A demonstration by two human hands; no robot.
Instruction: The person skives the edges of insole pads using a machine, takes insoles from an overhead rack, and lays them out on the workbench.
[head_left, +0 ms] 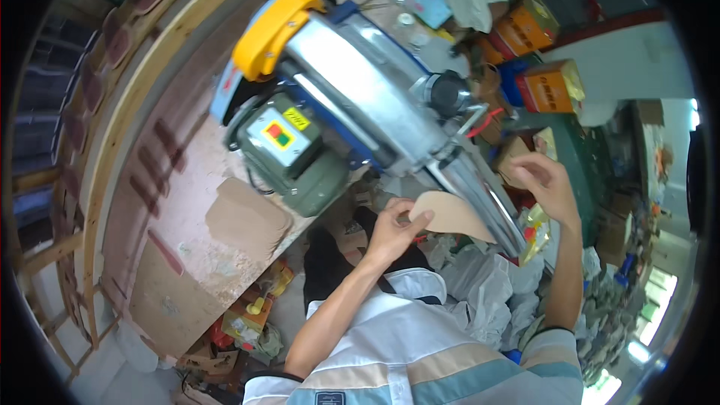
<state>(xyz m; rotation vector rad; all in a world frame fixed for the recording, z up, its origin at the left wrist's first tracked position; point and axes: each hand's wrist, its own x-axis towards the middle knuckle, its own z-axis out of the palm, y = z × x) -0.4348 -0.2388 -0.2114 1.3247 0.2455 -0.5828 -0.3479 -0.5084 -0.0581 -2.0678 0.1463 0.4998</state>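
Observation:
My left hand [394,232] pinches a thin tan insole-shaped sheet [452,214] by its rounded end. The sheet's far end lies against the long metal bar [480,199] at the front of a machine [360,79]. To the right of that bar, my right hand [547,186] is raised with its fingers bent and a gap between thumb and forefinger. A brown piece [512,159] shows just behind those fingertips; whether they touch it cannot be told. The machine has a silver body, a yellow cover [274,34] and a green motor [304,161].
A stack of tan sheets [247,214] lies on the worn table [214,262] left of the motor. Orange tins [547,86] stand at the far right. White plastic bags [491,292] crowd the floor beside me. A wooden rack [112,142] curves along the left.

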